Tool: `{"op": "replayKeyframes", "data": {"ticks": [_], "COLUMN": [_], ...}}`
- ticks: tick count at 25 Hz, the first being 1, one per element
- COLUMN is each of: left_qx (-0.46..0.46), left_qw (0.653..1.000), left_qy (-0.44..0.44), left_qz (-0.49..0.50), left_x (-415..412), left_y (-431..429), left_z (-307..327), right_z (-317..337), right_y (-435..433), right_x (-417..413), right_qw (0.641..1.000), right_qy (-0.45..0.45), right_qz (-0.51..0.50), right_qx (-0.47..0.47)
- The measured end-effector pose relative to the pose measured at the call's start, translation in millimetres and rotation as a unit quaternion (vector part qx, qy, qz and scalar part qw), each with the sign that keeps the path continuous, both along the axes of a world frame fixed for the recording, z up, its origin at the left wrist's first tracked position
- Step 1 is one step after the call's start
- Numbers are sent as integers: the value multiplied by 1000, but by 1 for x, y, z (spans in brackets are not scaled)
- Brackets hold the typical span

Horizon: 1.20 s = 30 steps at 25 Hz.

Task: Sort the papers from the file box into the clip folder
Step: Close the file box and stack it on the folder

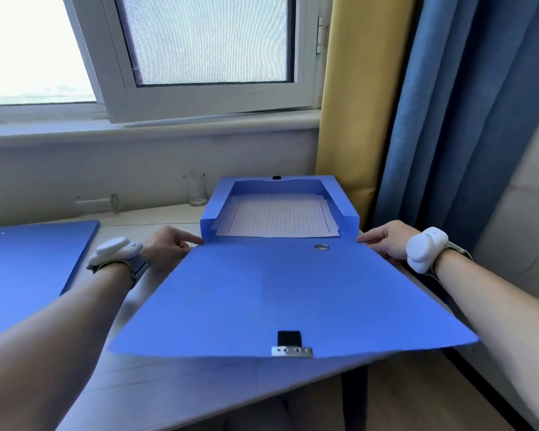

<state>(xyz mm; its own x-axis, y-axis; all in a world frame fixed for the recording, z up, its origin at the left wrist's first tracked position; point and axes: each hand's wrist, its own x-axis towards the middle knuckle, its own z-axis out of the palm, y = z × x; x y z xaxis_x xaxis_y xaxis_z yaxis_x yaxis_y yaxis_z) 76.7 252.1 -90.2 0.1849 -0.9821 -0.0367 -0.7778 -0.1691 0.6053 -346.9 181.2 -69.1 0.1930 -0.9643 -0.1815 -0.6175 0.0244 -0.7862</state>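
inside open file box [218, 209]: lined papers [277, 219]

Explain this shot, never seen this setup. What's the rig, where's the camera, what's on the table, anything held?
There is no machine here: a person works with two bare hands. The single picture comes from a wide-angle camera on their head, looking forward and down. The white pods strapped on the wrists are devices whose purpose does not show. On the table stands a blue file box, its lid folded open toward the person, with lined papers inside. A flat blue clip folder lies to the left, and a glass stands behind. The left hand and right hand each touch a side edge of the lid by the hinge. Whether the fingers pinch it is unclear.
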Motion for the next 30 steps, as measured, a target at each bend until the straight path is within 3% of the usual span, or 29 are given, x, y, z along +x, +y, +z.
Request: {"op": "replayKeyframes", "data": {"ticks": [3,8,17,22,27,30], "left_qx": [-18,-45,-30,-25,-96,-109], "left_qw": [999,994,971,973,980,976], "left_qy": [42,78,170,149,-78,-67], "left_qz": [16,67,163,175,158,174], "left_x": [-2,-7,-24,-30,-31,-29], "left_y": [-1,-12,-36,-35,-25,-26], "left_z": [0,0,11,12,23,14], "right_z": [-4,-8,-8,-13,-19,-15], "right_y": [-5,-8,-26,-37,-52,-53], "right_x": [0,15,30,30,34,41], "right_qw": [999,993,979,974,958,955], "right_qy": [29,-22,-47,-51,31,60], "right_qz": [-11,-93,-189,-213,-268,-267], "right_qx": [-26,-66,-54,-58,-94,-117]}}
